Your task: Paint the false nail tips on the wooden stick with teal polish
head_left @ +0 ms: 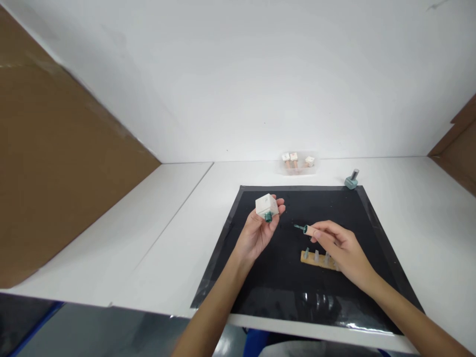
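Observation:
A white, block-shaped nail polish bottle (265, 204) is tilted in my left hand (257, 233), its green-smeared neck (268, 216) facing me. My left fingers wrap round its back and side. In my right hand (340, 248) I pinch a nail polish brush (309, 230) by its pale pink cap, with the green-coated bristles pointing left, apart from the bottle. Under my right hand lies a wooden strip (316, 261) bearing several small upright nail tips. The leftmost nail tip (306, 253) looks greenish and the others look clear. My right hand hides the strip's right end.
A black mat (275, 282) covers part of the white table (167, 238). At the back, a clear plastic box (299, 169) holds several white bottles with pink caps. A green bottle with a silver cap (351, 180) stands at the mat's far right corner. Cardboard (67, 148) borders the left.

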Action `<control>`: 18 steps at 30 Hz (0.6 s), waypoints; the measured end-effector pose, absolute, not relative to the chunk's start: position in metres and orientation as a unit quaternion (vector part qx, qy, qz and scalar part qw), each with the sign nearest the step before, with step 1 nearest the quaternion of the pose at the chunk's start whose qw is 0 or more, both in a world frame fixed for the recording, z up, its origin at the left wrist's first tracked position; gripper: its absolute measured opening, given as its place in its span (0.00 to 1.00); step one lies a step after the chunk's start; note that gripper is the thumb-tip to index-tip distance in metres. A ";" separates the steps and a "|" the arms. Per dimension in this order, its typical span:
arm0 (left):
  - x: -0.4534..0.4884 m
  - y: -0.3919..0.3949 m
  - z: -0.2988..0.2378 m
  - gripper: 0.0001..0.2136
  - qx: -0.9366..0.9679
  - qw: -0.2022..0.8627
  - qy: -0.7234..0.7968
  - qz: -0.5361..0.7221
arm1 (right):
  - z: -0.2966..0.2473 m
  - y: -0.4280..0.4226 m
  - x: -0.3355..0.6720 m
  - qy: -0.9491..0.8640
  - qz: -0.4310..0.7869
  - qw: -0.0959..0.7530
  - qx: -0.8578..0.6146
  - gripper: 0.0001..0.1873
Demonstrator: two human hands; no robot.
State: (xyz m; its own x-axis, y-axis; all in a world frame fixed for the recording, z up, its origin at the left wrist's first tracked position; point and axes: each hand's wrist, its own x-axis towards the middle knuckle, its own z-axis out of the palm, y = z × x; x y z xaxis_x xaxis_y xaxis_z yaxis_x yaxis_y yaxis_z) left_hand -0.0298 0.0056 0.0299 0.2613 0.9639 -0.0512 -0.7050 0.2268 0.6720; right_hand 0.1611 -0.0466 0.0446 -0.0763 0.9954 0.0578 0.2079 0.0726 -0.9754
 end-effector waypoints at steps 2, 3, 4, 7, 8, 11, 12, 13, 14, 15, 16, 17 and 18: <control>-0.032 0.007 0.027 0.18 0.254 0.757 0.226 0.558 | 0.045 -0.047 0.161 -0.586 0.440 0.441 -0.517 0.11; -0.033 0.007 0.026 0.17 0.242 0.762 0.222 0.558 | 0.046 -0.047 0.161 -0.587 0.439 0.441 -0.517 0.11; -0.034 0.008 0.024 0.16 0.229 0.765 0.222 0.559 | 0.046 -0.046 0.161 -0.587 0.439 0.441 -0.517 0.11; -0.037 0.010 0.022 0.18 0.184 0.774 0.236 0.558 | 0.046 -0.047 0.161 -0.586 0.442 0.437 -0.519 0.11; -0.038 0.010 0.022 0.20 0.169 0.777 0.241 0.557 | 0.047 -0.047 0.161 -0.586 0.445 0.436 -0.519 0.11; -0.038 0.011 0.026 0.23 0.127 0.784 0.238 0.559 | 0.047 -0.047 0.161 -0.581 0.449 0.439 -0.517 0.12; -0.037 0.011 0.027 0.23 0.113 0.786 0.235 0.561 | 0.047 -0.047 0.161 -0.580 0.449 0.442 -0.516 0.12; -0.037 0.012 0.029 0.23 0.100 0.787 0.233 0.563 | 0.047 -0.047 0.161 -0.579 0.449 0.444 -0.516 0.12; -0.036 0.012 0.031 0.23 0.088 0.788 0.231 0.564 | 0.047 -0.047 0.161 -0.579 0.448 0.444 -0.516 0.12; -0.035 0.012 0.033 0.23 0.078 0.789 0.230 0.565 | 0.047 -0.047 0.161 -0.579 0.448 0.443 -0.517 0.12; -0.035 0.012 0.034 0.22 0.070 0.789 0.228 0.566 | 0.047 -0.047 0.161 -0.579 0.449 0.441 -0.518 0.12; -0.034 0.012 0.035 0.22 0.065 0.790 0.226 0.566 | 0.047 -0.047 0.161 -0.579 0.450 0.440 -0.519 0.12; -0.034 0.012 0.036 0.22 0.061 0.790 0.224 0.567 | 0.047 -0.047 0.161 -0.579 0.451 0.439 -0.518 0.12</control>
